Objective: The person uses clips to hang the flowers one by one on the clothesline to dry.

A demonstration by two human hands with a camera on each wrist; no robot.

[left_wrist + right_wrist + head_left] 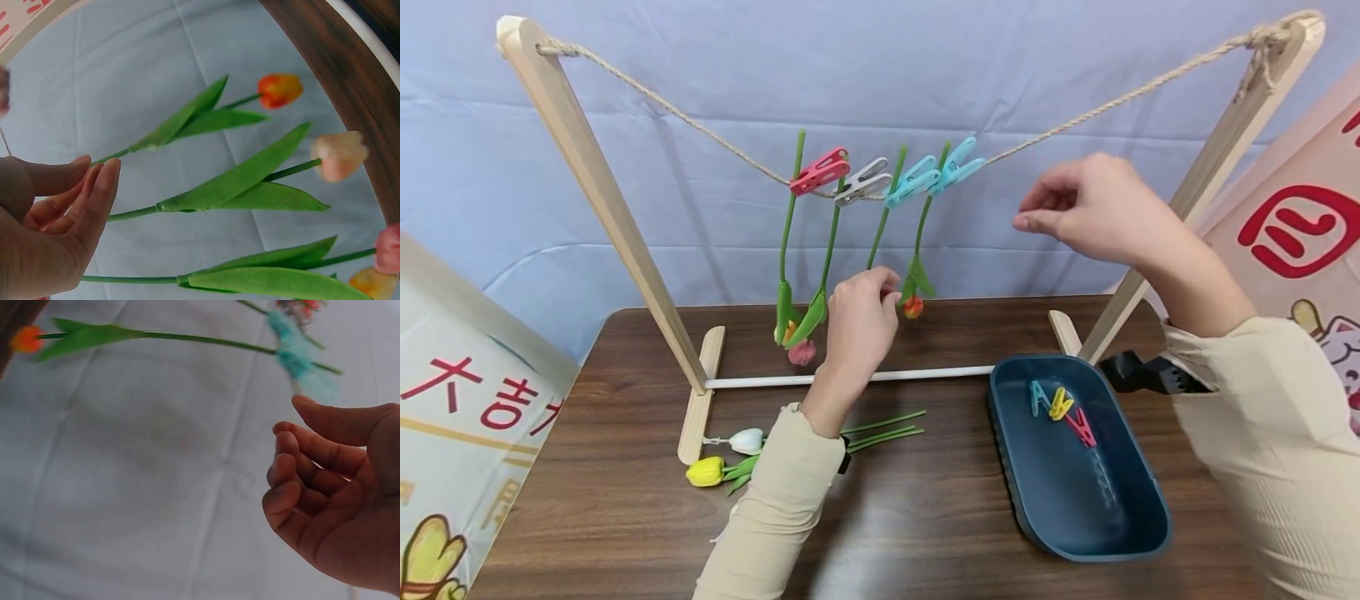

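My left hand (859,315) is in front of the hanging tulips, its fingers loosely bent. In the left wrist view its fingertips overlap the stem of an orange tulip (280,90), with no clear grip. A peach tulip (340,156) hangs beside it. My right hand (1101,208) hovers right of the clothespins, fingers loosely curled and holding nothing. On the rope (1120,110), a red clothespin (820,171), a grey clothespin (862,182) and two light-blue clothespins (913,181) hold stems, flowers downward. A pink tulip (802,352) hangs at left.
A wooden frame (602,200) with a white crossbar (936,373) carries the rope. A yellow tulip (705,472) and a white tulip (747,441) lie on the table (587,517). At right, a dark blue basin (1075,508) contains blue, yellow and red clothespins (1081,427).
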